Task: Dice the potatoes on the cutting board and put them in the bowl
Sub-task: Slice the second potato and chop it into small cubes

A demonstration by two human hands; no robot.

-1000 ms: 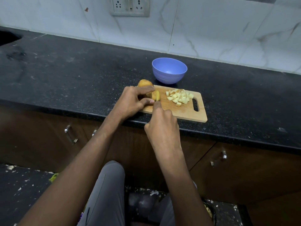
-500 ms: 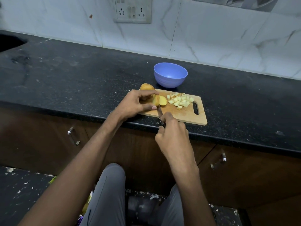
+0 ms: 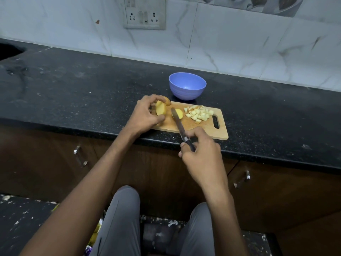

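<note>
The right hand [image 3: 200, 154], gripping one knife [image 3: 178, 123], has drawn back toward the table edge, freeing one slice [image 3: 179, 113] from the potato [image 3: 160, 109] the left hand [image 3: 145, 115] holds at the cutting board's [image 3: 204, 133] left end; roughly fifteen dice [image 3: 199, 113] wait mid-frame, the one blue bowl [image 3: 187, 88] still empty.

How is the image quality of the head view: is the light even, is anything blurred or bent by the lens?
Head view: light is dim and soft, with no hard shadows or glare on the countertop; the wide lens bows its front edge; the cutting board, potato cubes and bowl look reasonably sharp; the right hand holding the knife is slightly soft.
</note>
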